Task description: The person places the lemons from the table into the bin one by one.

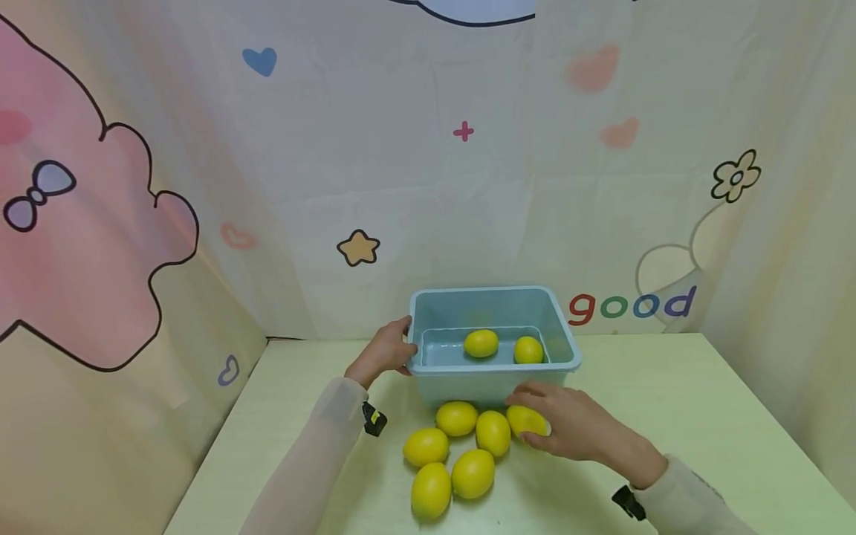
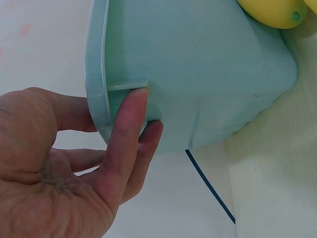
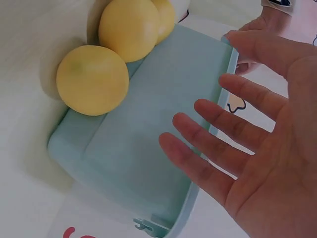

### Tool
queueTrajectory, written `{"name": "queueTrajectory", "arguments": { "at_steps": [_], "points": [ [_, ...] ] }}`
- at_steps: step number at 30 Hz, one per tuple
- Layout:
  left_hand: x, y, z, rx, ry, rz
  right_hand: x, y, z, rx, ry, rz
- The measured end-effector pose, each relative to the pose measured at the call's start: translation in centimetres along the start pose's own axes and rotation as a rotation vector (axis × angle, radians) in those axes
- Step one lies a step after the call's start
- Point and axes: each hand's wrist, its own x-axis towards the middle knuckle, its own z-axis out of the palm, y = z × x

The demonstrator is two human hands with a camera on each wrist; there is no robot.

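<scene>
A light blue plastic basin stands at the back of the table with two lemons inside: one lemon near the middle, the other lemon towards the right. My left hand grips its left rim, fingers and thumb on either side of the edge. My right hand hovers by the rightmost loose lemon, in front of the basin. In the right wrist view its fingers are spread and relaxed, holding nothing; a lemon lies apart from them.
Several more lemons lie loose before the basin, among them an upper lemon and a front lemon. The pale table meets a printed cloth backdrop right behind the basin.
</scene>
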Motion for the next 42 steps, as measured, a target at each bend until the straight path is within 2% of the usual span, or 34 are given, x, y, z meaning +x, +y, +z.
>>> {"name": "queueTrajectory", "arguments": {
  "at_steps": [12, 20, 25, 36, 42],
  "points": [
    [0.1, -0.1, 0.1, -0.05, 0.01, -0.022, 0.4, 0.9, 1.2, 0.028, -0.047, 0.027],
    [0.3, -0.2, 0.0, -0.058, 0.012, -0.043, 0.7, 1.3, 2.3, 0.082, -0.102, 0.114],
    [0.0, -0.1, 0.1, -0.072, 0.018, -0.037, 0.8, 1.5, 3.1, 0.093, -0.101, 0.161],
    [0.0, 0.1, 0.1, -0.072, 0.018, -0.038, 1.0, 1.6, 4.4, 0.11, -0.094, 0.132],
    [-0.1, 0.1, 0.1, -0.053, 0.026, -0.037, 1.3, 1.6, 4.7, 0.077, -0.069, 0.104]
  ]
}}
